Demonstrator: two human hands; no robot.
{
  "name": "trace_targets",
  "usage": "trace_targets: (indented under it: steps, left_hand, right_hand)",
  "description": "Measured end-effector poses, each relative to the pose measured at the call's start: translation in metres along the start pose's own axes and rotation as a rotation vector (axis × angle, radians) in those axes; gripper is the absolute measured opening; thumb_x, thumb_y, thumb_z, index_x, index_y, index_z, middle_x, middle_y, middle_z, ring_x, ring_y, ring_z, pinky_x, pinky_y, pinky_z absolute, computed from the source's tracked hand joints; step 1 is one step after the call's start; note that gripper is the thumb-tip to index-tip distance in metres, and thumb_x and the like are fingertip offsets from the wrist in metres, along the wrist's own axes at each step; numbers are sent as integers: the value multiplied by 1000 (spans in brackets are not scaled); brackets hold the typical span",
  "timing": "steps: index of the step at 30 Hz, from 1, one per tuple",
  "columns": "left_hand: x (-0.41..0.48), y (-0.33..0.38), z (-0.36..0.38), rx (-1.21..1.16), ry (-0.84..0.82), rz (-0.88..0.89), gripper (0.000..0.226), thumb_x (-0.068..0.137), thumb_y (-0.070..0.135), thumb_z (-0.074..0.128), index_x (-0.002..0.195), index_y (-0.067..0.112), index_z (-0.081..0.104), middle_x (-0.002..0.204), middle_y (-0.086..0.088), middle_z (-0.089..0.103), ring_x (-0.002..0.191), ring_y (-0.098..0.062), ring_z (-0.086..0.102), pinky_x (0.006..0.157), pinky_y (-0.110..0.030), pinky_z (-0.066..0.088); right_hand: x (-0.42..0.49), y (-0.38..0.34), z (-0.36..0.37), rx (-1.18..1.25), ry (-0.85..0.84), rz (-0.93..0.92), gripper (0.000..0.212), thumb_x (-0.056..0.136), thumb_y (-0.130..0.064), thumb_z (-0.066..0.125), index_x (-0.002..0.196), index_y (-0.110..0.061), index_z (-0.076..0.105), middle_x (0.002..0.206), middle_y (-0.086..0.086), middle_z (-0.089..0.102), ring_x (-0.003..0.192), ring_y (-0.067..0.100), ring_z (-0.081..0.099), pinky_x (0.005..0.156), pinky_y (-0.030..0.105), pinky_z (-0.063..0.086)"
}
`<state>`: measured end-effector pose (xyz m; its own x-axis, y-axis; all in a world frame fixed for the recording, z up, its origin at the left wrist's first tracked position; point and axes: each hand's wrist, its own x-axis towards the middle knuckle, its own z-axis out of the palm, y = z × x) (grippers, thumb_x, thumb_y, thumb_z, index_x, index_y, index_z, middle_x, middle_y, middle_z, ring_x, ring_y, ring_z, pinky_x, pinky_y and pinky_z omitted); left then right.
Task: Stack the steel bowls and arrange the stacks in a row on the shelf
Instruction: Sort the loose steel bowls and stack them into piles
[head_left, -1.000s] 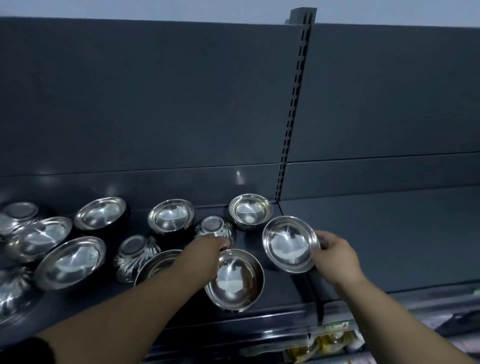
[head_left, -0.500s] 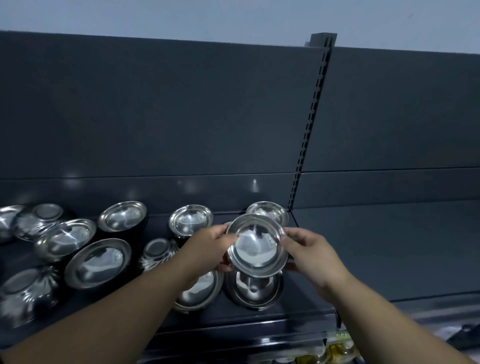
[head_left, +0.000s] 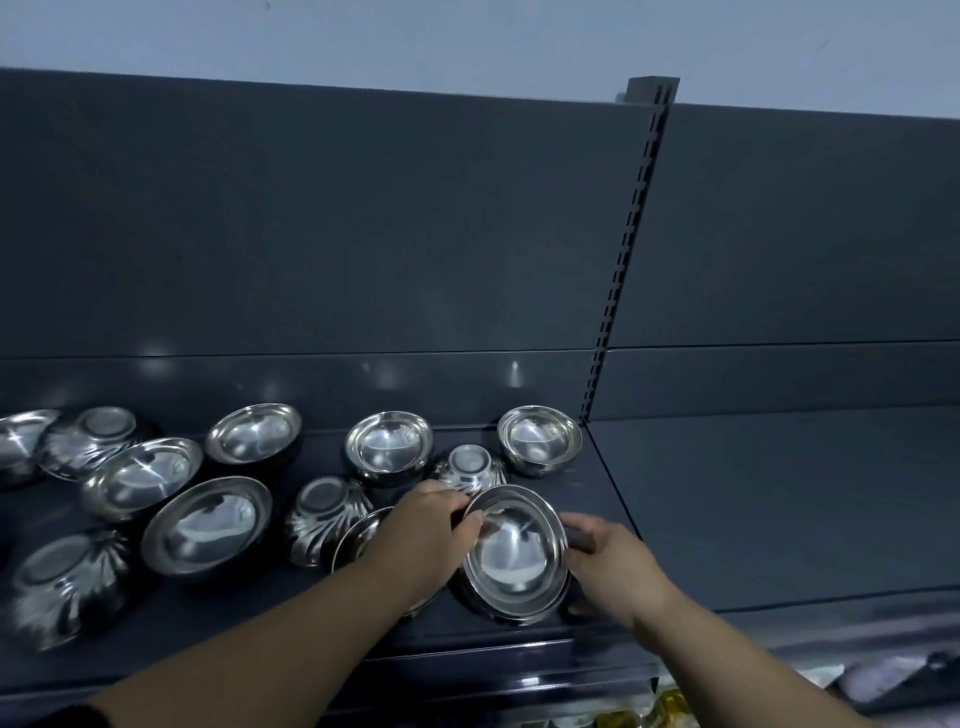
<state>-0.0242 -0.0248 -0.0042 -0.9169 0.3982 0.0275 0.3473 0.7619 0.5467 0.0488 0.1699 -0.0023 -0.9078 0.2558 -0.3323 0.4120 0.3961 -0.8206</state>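
Observation:
A steel bowl sits nested in another bowl near the front edge of the dark shelf. My left hand grips its left rim with the thumb over the edge. My right hand holds the right side of the same stack. Just left of the stack, a further bowl lies mostly hidden under my left forearm. Several single bowls lie scattered to the left, some upright like one at the back, some upside down like a ribbed one.
An upright bowl stands at the back by the slotted upright post. A small overturned bowl is just behind my hands. Right of the post runs a bare shelf section. Packaged goods show on a lower level.
My right hand carried a bowl leftward, both hands held it in the air, then lowered it into the bowl at the shelf's front. The camera view shifted right and up.

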Motion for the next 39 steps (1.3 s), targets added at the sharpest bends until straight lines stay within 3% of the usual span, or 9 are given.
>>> trace_targets:
  steps: [5,9,14,16,19,25,30,33,39]
  left_hand:
    - [5,-22,-3,35,-88,-63,53,87,60,51,129,28,58,134,11,51,121,-11,50,108,-34,37]
    - [6,-31,0,56,-49,-41,44,83,62,51,97,24,68,102,12,56,104,-12,56,102,-42,41]
    - [6,-27,6,64,0,57,36,92,51,49,87,22,70,93,13,60,93,-8,57,97,-34,43]
    - [7,-28,5,15,-30,77,37,94,49,47,96,22,71,97,10,63,97,-8,58,93,-31,45]
    - [11,-35,-1,42,-95,70,38,96,47,41,115,27,67,115,8,63,111,-9,55,100,-31,42]
    - [15,-60,-18,341,-179,6,43,93,30,49,136,30,50,139,4,52,128,-19,48,107,-33,37]
    - [22,-61,-21,327,-151,-16,24,92,25,52,111,28,67,116,2,63,109,-17,58,90,-29,45]
    - [22,-58,-26,297,-132,-13,19,93,25,53,102,27,70,103,5,70,96,-13,62,77,-25,44]
    - [23,-43,-69,57,12,-106,15,90,22,59,80,28,68,79,13,66,81,-11,61,74,-25,45]
  right_hand:
    - [4,2,4,5,23,-5,39,94,-17,58,131,-28,58,119,-11,69,72,13,71,58,30,60]
    - [6,1,8,-75,28,-30,35,93,-24,61,126,-31,61,111,-15,71,76,6,70,58,19,53]
    - [11,2,8,-140,49,-30,38,90,-11,53,120,-30,67,98,-13,74,81,6,71,65,18,54]
    - [12,1,7,-154,53,-35,38,91,-11,52,122,-28,66,98,-11,74,82,6,70,67,17,54]
    - [14,-1,0,-149,80,-19,38,92,-10,50,124,-26,63,97,-6,72,75,7,68,54,13,47]
    - [23,1,-9,-135,132,59,39,85,-10,52,118,-24,67,89,-1,74,77,19,71,62,28,56]
    - [17,-2,-8,-119,66,62,28,89,-13,52,111,-21,68,90,3,73,78,19,68,61,28,56]
    - [16,-2,-9,-22,6,85,32,91,-8,49,118,-19,62,94,10,72,71,25,67,63,40,61]
    - [17,0,-12,97,-58,69,51,93,-8,49,131,-42,44,107,6,69,79,22,67,66,37,61]
